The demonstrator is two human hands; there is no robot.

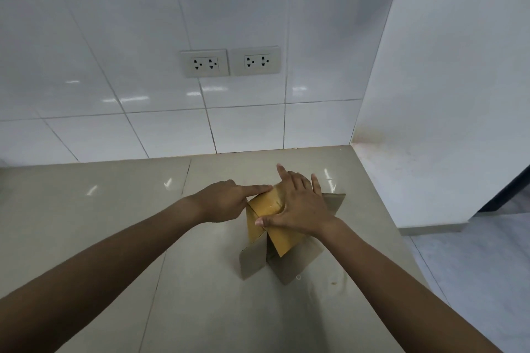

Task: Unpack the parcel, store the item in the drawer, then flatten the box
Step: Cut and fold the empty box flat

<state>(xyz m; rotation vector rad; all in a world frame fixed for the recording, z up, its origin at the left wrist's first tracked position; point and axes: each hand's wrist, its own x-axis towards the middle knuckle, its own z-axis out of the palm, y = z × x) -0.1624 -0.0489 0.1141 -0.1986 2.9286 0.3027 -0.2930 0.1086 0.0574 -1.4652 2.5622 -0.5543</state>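
Nearest the camera, 2 flaps of the cardboard box are seen splayed flat on the beige countertop, which suggests the box stands open end down, its taped panel uppermost. Just beyond, the right hand is laid over that top panel, fingers straight and spread, thumb reaching toward the near corner; nothing is gripped. On the far-left edge of the panel the left hand is placed with the forefinger extended and pressed on the cardboard, the other fingers curled under. A third flap is visible past the right hand. No item and no drawer are in view, so the flattening step is judged to be in hand. The next move is thought to call for the tape seam on top to be broken or peeled, so the panels can be folded flat. Farther back, 2 double wall sockets are set in the white tiled wall.
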